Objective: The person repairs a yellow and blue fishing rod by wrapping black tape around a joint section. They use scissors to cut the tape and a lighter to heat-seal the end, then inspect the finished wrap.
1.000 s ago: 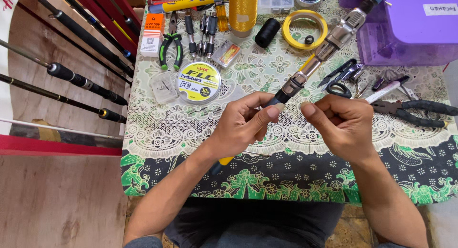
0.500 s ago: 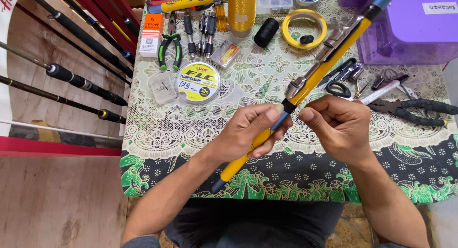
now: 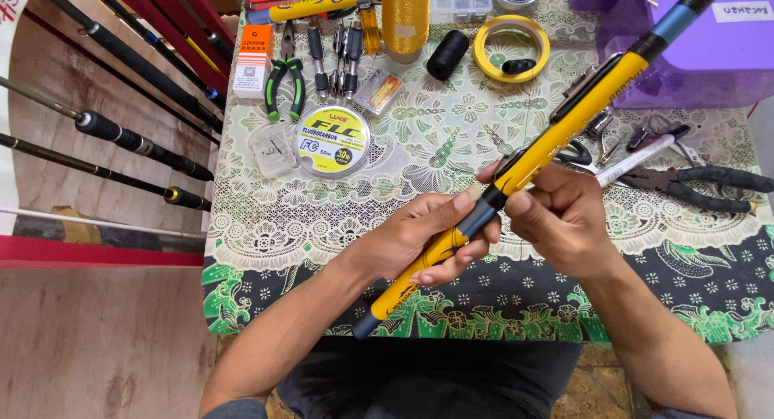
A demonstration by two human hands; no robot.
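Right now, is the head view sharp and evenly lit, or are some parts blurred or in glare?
Head view: soft, even light, no hard shadows; the left hand, the right hand and the yellow rod handle look sharp; the purple plastic box shows a pale sheen; the dark rods at the left edge fan out, which may be wide-lens stretch.

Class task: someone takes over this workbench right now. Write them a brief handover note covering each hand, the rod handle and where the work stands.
Left hand: gripping the yellow rod handle at its lower grip.
Right hand: fingers on the handle just above, by the reel seat.
Handle: held slanted above the table.
Nearby: line spool, green pliers, black pliers, tape roll.
Done: handle picked up, no reel fitted.
Left: unclear from this view.
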